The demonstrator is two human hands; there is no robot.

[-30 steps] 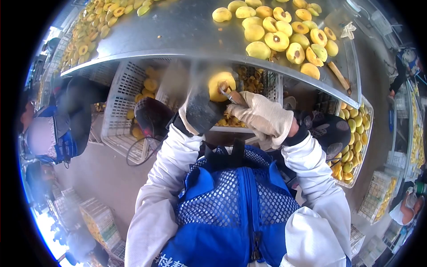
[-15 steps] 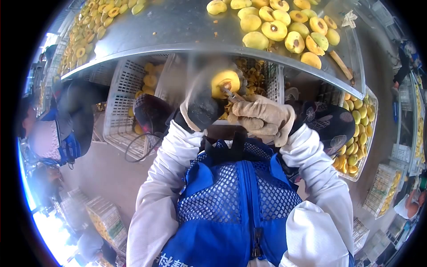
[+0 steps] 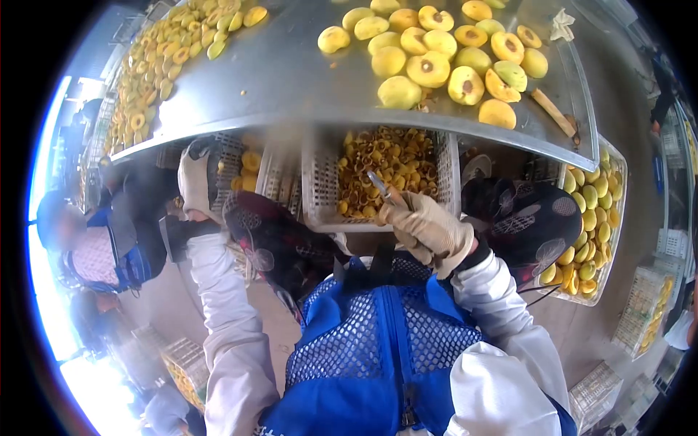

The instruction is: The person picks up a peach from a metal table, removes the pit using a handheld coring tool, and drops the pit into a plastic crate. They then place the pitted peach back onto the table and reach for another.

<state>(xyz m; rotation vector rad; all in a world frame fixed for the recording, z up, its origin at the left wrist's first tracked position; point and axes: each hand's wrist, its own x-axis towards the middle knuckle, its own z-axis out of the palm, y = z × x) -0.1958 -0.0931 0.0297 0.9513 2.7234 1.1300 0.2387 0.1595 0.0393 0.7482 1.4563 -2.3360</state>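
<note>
We cannot see under the table (image 3: 305, 80): it hides the far ends of the crates (image 3: 327, 196). Our left hand (image 3: 195, 174) is blurred, its grip unclear.

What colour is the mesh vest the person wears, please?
Blue, seen clearly in the head view: the mesh vest.

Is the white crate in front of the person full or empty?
Partly full: the white crate holds a heap of peach pits and scraps, with its near wall showing above them.

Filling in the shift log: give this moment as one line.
left hand: reaching to left crate, holds nothing visible | right hand: grips pitting tool over pit basket | peach halves on table
</note>
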